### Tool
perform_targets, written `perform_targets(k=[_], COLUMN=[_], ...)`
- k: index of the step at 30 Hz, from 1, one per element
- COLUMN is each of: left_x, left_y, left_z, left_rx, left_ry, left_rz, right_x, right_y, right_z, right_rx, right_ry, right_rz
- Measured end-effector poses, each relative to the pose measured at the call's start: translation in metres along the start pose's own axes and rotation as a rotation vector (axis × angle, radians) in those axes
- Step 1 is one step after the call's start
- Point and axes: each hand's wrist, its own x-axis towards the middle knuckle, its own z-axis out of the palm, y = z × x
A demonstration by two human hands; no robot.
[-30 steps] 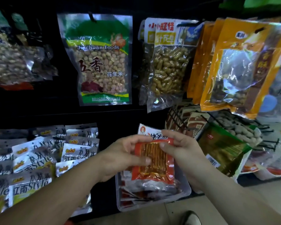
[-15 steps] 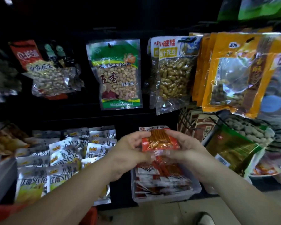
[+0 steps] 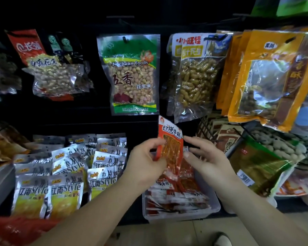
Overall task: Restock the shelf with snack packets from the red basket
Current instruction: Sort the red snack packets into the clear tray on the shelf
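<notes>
I am pinching the red snack packet [image 3: 171,139] upright with my left hand [image 3: 146,162], just above the clear tub [image 3: 215,208] of matching packets; my right hand [image 3: 208,160] is hovering open at its right edge. Best, I am thinking, to lay it flat, label up.

Between the left hand [image 3: 146,166] and right hand [image 3: 206,160], the snack packet [image 3: 171,144] is orange-red, with a white band of red characters and a clear window of orange-brown strips. Below the hands, a pale translucent tub [image 3: 215,208] holds red-and-white packets [image 3: 174,197]. Left of the left hand, the silver packets [image 3: 64,192] carry yellow lower halves and black dancer silhouettes. Above the hands, the peanut bag [image 3: 132,75] is green at top and bottom with a clear middle of pale nuts. Beyond the right hand hang orange-yellow bags [image 3: 274,77] with brown side bands. The basket [image 3: 12,229] below the left forearm is red.
</notes>
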Motion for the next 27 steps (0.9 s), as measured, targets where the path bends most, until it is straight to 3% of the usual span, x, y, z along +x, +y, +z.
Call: perform_targets(k=[3,5,7,9,11,13,16,22,27], left_x=[-0.003,-0.005,-0.007,-0.005,0.001,0.005,0.005,0.008,0.004], left_y=[-0.004,-0.009,-0.01,-0.011,-0.009,-0.004,-0.001,0.002,-0.007], left_z=[0.006,0.011,0.012,0.01,0.003,-0.006,-0.017,-0.024,-0.024], left_rx=[0.265,0.308,0.262,0.195,0.176,0.039,-0.218,-0.298,-0.196], left_ry=[-0.161,-0.29,-0.344,-0.228,-0.022,0.052,-0.067,-0.084,-0.347], left_rz=[0.192,0.237,0.163,0.126,0.131,0.018,-0.18,-0.195,-0.243], right_x=[-0.002,-0.001,0.003,0.004,0.003,0.001,0.0,0.001,0.008], right_y=[0.0,0.003,0.005,0.005,0.005,0.002,0.001,0.002,0.01], right_z=[0.009,0.012,0.01,0.007,0.006,0.006,0.008,0.008,0.01], right_rx=[0.17,0.211,0.215,0.173,0.179,0.204,0.199,0.196,0.352], right_ry=[-0.153,-0.118,0.005,0.047,-0.001,-0.089,-0.159,-0.194,0.04], right_rz=[0.024,0.052,0.099,0.123,0.126,0.114,0.115,0.151,0.25])
